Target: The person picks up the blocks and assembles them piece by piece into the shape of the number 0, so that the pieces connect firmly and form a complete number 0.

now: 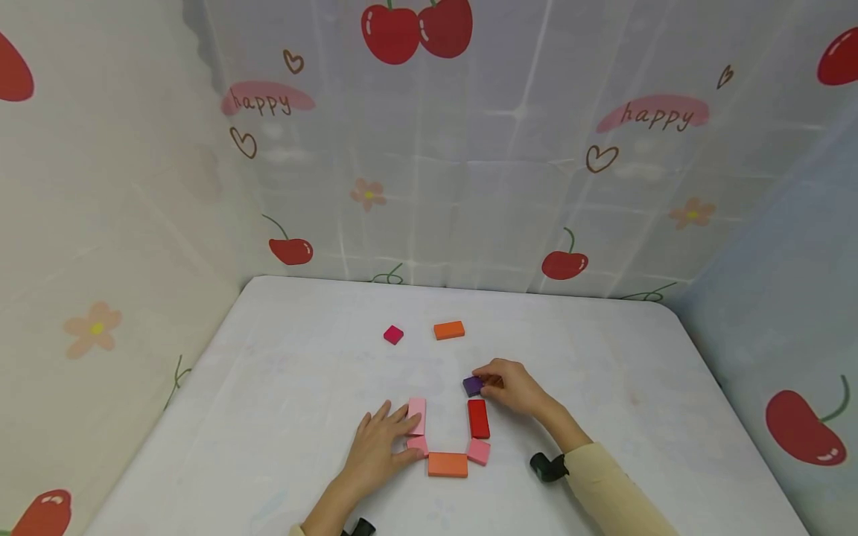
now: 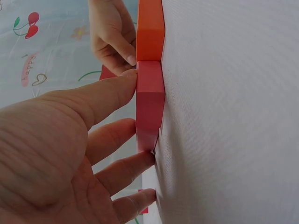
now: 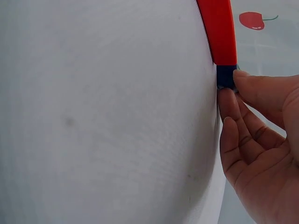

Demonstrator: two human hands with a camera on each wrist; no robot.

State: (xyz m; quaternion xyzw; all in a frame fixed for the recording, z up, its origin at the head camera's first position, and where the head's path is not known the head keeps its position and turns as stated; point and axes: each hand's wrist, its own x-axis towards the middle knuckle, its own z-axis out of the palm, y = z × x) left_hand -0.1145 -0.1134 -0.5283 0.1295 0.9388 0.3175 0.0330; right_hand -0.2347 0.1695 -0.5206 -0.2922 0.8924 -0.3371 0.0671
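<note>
My right hand [image 1: 512,385] pinches a small purple block [image 1: 472,385] between thumb and fingers, just beyond the far end of a red block [image 1: 479,418]. In the right wrist view the same block [image 3: 225,76] looks dark blue. My left hand [image 1: 383,443] rests with fingers spread, its tips touching a long pink block [image 1: 417,415] and a small pink block [image 1: 416,444]. An orange block [image 1: 447,465] lies across the near side, and another small pink block [image 1: 479,451] joins it to the red one. Together they form a U that is open at the far side.
Farther back on the white table [image 1: 302,357] lie a small crimson block [image 1: 393,335] and another orange block [image 1: 449,330]. A printed curtain [image 1: 456,186] hangs behind the table's far edge. Each wrist carries a black camera.
</note>
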